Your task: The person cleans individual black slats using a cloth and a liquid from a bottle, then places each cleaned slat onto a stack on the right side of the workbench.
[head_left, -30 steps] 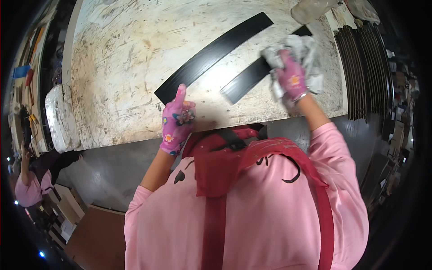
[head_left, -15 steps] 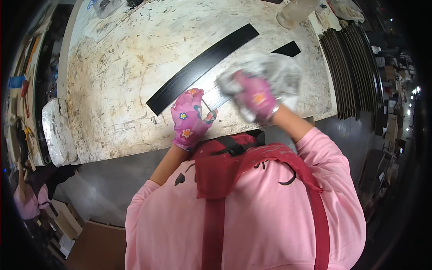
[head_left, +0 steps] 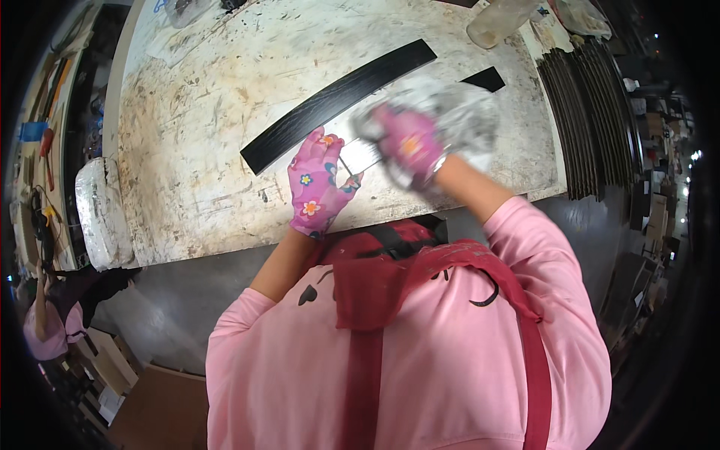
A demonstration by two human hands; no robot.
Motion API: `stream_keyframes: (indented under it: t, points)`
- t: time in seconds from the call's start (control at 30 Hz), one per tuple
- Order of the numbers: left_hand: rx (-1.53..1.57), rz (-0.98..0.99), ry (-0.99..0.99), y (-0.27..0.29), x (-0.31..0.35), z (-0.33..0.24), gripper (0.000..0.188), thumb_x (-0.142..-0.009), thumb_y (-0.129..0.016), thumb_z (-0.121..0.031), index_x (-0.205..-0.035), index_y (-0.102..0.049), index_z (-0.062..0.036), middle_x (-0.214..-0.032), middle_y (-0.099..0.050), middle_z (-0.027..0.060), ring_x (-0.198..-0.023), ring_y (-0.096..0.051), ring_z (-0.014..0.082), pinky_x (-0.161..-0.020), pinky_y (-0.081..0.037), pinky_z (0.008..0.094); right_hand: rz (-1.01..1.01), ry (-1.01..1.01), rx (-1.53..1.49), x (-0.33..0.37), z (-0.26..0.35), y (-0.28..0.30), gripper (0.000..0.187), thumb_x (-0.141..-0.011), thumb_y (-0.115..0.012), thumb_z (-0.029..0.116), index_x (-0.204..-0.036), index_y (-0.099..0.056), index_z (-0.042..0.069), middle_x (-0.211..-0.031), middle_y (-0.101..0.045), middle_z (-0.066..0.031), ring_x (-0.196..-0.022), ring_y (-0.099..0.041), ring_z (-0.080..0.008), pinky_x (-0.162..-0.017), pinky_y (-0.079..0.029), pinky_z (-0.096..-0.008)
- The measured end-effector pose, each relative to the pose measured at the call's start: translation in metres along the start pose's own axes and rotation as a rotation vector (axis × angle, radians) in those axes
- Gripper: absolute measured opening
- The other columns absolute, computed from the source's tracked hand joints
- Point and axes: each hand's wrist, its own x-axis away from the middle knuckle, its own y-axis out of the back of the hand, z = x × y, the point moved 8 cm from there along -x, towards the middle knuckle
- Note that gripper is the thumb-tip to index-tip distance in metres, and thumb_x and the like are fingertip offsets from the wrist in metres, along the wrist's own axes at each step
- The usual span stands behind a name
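Observation:
Two dark wooden slats lie side by side on the worktable. My left hand (head_left: pixel 318 184), in a flowered pink glove, grips the near end of one slat (head_left: pixel 484 79), thumb and fingers at its opposite edges. This end shines white with reflected light. My right hand (head_left: pixel 410 142), gloved alike, presses a crumpled grey-white rag (head_left: pixel 459 112) onto the same slat. Motion blurs the rag, which hides most of the slat's middle; its dark far end shows past the cloth. Just beyond, a curved black slat (head_left: pixel 337 99) rests untouched.
The pale, stained worktable (head_left: pixel 187 150) spreads ahead of me. A row of dark strips (head_left: pixel 585 124) lies along its right side. At the back right is a cloudy plastic container (head_left: pixel 495 22). A wrapped white bundle (head_left: pixel 103 214) sits by the left edge. Another person (head_left: pixel 49 326) shows at far left.
My right hand has slid the rag left along the slat, closer to my left hand. The left keeps its grip on the slat's end. The whole view has shifted slightly.

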Motion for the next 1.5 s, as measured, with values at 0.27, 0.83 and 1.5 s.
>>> stream_keyframes:
  t: [0.27, 0.83, 1.5]
  points:
    - [0.014, 0.020, 0.000, 0.002, 0.000, 0.001, 0.054, -0.061, -0.077, -0.028, -0.106, -0.063, -0.0012, -0.111, -0.061, 0.0145, -0.117, -0.051, 0.0321, -0.096, -0.044, 0.0411, -0.006, 0.018, 0.073, -0.002, -0.021, 0.001, 0.038, -0.074, -0.065, 0.008, -0.111, -0.054, 0.010, -0.086, -0.062, -0.0174, -0.080, -0.062, -0.0365, -0.068, -0.050, -0.0443]
    - [0.389, 0.543, 0.371, 0.007, 0.014, 0.034, 0.022, -0.086, -0.064, -0.024, -0.096, -0.063, -0.0036, -0.086, -0.060, 0.0078, -0.080, -0.059, 0.0176, -0.073, -0.047, 0.0283, -0.289, -0.253, 0.129, 0.049, -0.128, 0.046, 0.043, -0.079, -0.064, 0.016, -0.119, -0.052, 0.007, -0.111, -0.061, -0.0197, -0.098, -0.060, -0.0393, -0.082, -0.048, -0.0438]
    - [0.288, 0.888, 0.398, -0.028, -0.026, 0.023, 0.025, -0.084, -0.068, -0.025, -0.077, -0.059, -0.0023, -0.068, -0.057, 0.0040, -0.069, -0.049, 0.0095, -0.065, -0.043, 0.0289, -0.353, -0.200, 0.126, 0.050, -0.130, 0.042, 0.046, -0.076, -0.066, 0.012, -0.119, -0.051, 0.006, -0.114, -0.059, -0.0216, -0.101, -0.059, -0.0392, -0.085, -0.048, -0.0436]
